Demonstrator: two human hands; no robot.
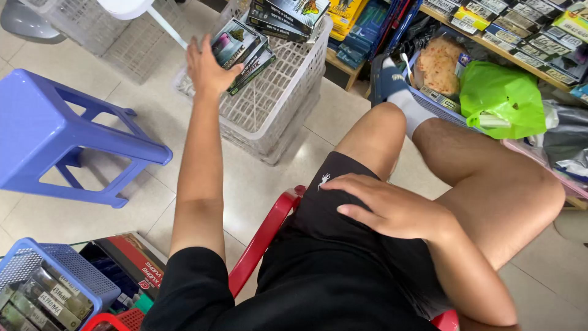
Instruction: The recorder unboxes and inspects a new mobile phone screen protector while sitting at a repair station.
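Right hand (392,208) rests flat and empty on black shorts (331,214); beyond it, left hand (208,64) grasps stacked boxes (242,52) over a white basket (282,98).

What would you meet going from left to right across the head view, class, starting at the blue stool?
Blue stool → left hand gripping flat boxes → white crate → right hand resting on the thigh → green bag.
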